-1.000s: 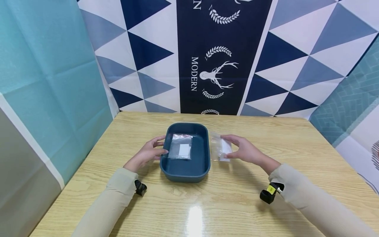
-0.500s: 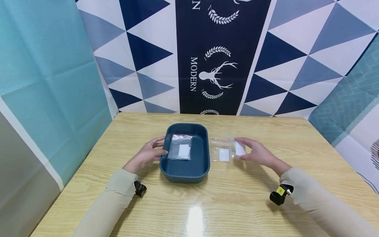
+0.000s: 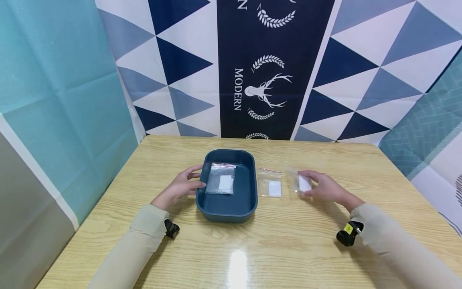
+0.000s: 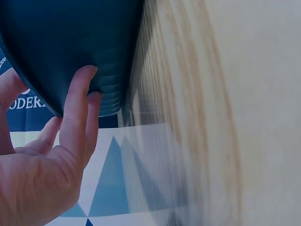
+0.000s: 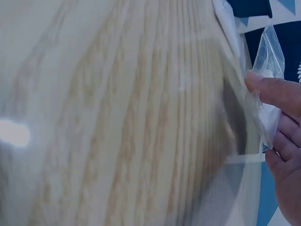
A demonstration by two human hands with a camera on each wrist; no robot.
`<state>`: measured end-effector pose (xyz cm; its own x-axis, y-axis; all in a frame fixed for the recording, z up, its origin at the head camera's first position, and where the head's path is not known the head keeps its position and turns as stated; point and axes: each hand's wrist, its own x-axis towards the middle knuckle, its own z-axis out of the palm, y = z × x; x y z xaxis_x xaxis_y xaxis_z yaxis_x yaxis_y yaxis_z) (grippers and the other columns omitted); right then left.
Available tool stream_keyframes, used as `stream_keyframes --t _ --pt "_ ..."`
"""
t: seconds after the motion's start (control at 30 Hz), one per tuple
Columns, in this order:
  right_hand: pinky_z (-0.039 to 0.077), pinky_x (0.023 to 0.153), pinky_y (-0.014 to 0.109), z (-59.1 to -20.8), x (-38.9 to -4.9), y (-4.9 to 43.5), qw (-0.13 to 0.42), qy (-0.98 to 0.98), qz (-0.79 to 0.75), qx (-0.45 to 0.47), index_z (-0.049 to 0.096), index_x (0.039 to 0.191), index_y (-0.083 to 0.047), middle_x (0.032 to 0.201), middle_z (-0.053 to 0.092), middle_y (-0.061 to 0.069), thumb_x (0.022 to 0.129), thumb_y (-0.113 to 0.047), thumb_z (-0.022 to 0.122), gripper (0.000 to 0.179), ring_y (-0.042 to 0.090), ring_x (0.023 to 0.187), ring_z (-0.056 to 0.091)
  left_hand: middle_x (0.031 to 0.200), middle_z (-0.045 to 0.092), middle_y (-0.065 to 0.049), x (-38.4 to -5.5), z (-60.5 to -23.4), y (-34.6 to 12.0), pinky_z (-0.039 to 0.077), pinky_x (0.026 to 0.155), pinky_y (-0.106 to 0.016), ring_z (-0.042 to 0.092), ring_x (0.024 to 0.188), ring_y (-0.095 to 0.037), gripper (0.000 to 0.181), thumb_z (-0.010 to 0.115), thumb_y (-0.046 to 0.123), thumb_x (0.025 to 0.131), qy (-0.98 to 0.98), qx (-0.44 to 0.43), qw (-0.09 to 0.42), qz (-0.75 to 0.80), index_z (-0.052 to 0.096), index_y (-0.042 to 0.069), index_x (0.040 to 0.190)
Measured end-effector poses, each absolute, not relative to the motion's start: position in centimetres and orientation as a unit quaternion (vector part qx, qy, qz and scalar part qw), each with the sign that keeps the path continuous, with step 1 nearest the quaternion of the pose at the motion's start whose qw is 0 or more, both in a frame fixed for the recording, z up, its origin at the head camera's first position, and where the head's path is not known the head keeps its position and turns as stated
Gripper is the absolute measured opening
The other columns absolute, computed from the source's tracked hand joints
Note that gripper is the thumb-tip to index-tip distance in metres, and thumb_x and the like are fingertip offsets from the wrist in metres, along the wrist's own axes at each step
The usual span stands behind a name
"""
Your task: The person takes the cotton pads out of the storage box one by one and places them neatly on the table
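In the head view my left hand (image 3: 179, 188) holds the left side of a dark blue rectangular bin (image 3: 226, 216), thumb at the rim. The left wrist view shows fingertips against its ribbed outer wall (image 4: 109, 92). My right hand (image 3: 326, 188) pinches a small clear plastic bag (image 3: 303, 184) with a white piece in it, thumb on one face in the right wrist view. Another clear zip bag (image 3: 270, 182), red strip at its top and a white square inside, lies just right of the bin. Inside the bin lie similar zip bags (image 3: 221, 179), overlapping.
A light wood-grain table (image 3: 288, 241) carries everything, with a bright reflection near its front. Patterned cloth (image 3: 187, 72) hangs behind its back edge, and a teal cloth (image 3: 65, 92) hangs on the left. Each wrist wears a small black camera (image 3: 348, 234).
My right hand has moved right, away from the bin, with a bag in its pinch; the other bag is left lying beside the bin. My left hand and the bin stay put.
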<state>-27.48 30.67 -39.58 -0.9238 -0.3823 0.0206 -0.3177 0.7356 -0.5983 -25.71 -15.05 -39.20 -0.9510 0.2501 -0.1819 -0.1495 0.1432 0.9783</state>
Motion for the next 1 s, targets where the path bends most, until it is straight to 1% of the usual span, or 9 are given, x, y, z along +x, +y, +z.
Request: stream_keyframes --t 0.13,0.3,0.47,0.57,0.77,1.0 --pt "0.031 0.099 0.060 -39.8 -27.8 30.9 0.066 0.934 -0.302 -0.180 0.044 0.136 0.000 0.135 0.041 0.029 0.072 -0.024 0.081 0.078 0.048 0.125 0.033 0.139 0.036 -0.019 -25.7 -39.2 -15.1 0.052 0.083 -0.041 0.056 0.107 -0.031 0.070 0.064 0.001 0.085 0.740 0.033 0.152 0.654 0.032 0.015 0.145" --pt "0.028 0.099 0.061 -40.0 -28.1 31.0 0.078 0.929 -0.306 -0.194 0.045 0.136 0.001 0.135 0.040 0.029 0.072 -0.027 0.081 0.079 0.048 0.125 0.033 0.139 0.036 -0.019 -25.7 -39.2 -15.1 0.052 0.082 -0.040 0.057 0.105 -0.030 0.069 0.063 0.000 0.086 0.739 0.032 0.152 0.656 0.031 0.015 0.146" --pt "0.030 0.099 0.059 -40.3 -28.3 31.2 0.086 0.927 -0.302 -0.203 0.045 0.136 0.001 0.134 0.043 0.028 0.072 -0.026 0.081 0.078 0.041 0.121 0.040 0.139 0.036 -0.019 -25.7 -39.2 -15.0 0.052 0.082 -0.040 0.057 0.105 -0.030 0.069 0.063 0.000 0.086 0.738 0.033 0.154 0.656 0.031 0.015 0.146" --pt "0.030 0.098 0.059 -40.5 -28.4 31.4 0.089 0.927 -0.295 -0.212 0.045 0.136 0.001 0.134 0.043 0.027 0.073 -0.027 0.080 0.078 0.039 0.119 0.042 0.139 0.036 -0.020 -25.8 -39.2 -15.0 0.052 0.082 -0.041 0.057 0.106 -0.031 0.070 0.063 0.000 0.086 0.736 0.033 0.154 0.658 0.031 0.015 0.146" --pt "0.031 0.097 0.059 -40.6 -28.5 31.6 0.104 0.924 -0.283 -0.236 0.044 0.136 0.000 0.136 0.041 0.028 0.073 -0.033 0.079 0.080 0.040 0.120 0.040 0.139 0.036 -0.020 -25.8 -39.2 -15.0 0.052 0.082 -0.042 0.057 0.106 -0.032 0.069 0.063 -0.001 0.086 0.737 0.030 0.153 0.658 0.031 0.015 0.145" --pt "0.023 0.101 0.061 -40.8 -28.9 31.9 0.112 0.918 -0.284 -0.253 0.043 0.137 0.001 0.138 0.038 0.027 0.071 -0.032 0.081 0.083 0.043 0.126 0.033 0.138 0.037 -0.019 -25.7 -39.1 -14.9 0.052 0.081 -0.041 0.057 0.105 -0.033 0.069 0.063 0.000 0.085 0.736 0.027 0.153 0.659 0.032 0.014 0.145"
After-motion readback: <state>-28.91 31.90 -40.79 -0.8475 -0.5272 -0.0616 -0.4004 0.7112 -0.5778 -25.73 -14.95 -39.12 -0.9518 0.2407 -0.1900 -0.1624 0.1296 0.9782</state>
